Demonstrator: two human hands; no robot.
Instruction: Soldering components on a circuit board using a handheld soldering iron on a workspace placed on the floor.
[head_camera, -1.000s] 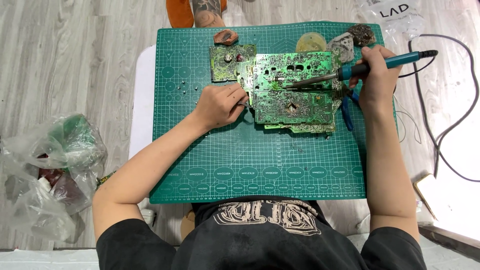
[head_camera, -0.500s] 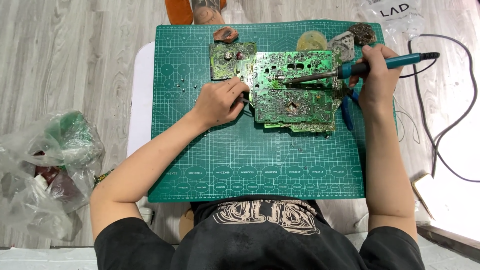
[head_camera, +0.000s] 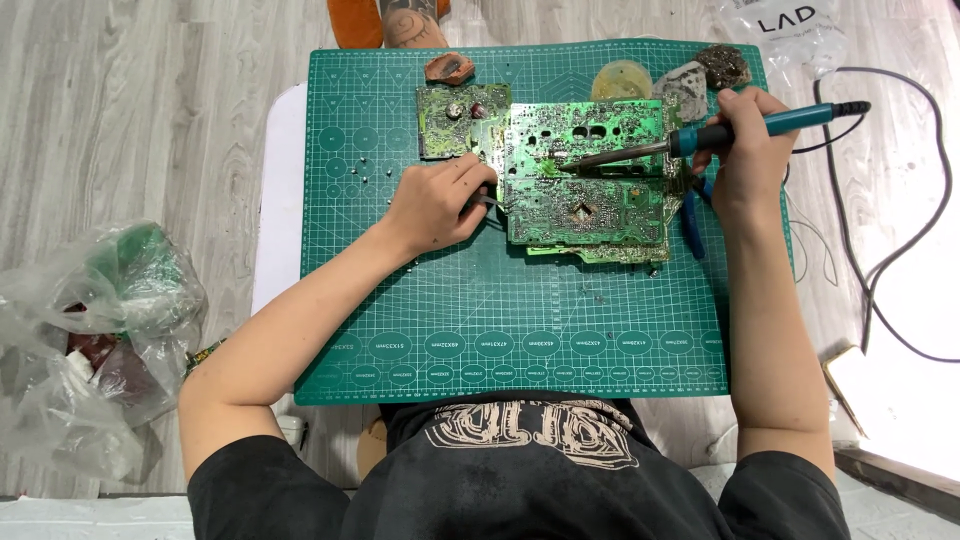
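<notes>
On the green cutting mat (head_camera: 480, 330), the left hand (head_camera: 435, 205) is curling its fingers around slim metal tweezers at the large circuit board's (head_camera: 590, 185) left edge. Farther right, the right hand (head_camera: 745, 150) is gripping a blue soldering iron (head_camera: 740, 125), tip touching the board. A smaller board (head_camera: 450, 120) is lying behind.

Near half of your green cutting mat (head_camera: 520, 320) lies open between the large circuit board (head_camera: 590, 180) and your chest. Far edge crowded: smaller board (head_camera: 450, 120), brown block (head_camera: 449, 68), yellow disc (head_camera: 622, 80), grey lumps (head_camera: 700, 75). Blue-handled pliers (head_camera: 692, 215) sit just right of the board. Black cable (head_camera: 880, 250) loops over the floor right; plastic bag (head_camera: 90, 330) lies well left.
</notes>
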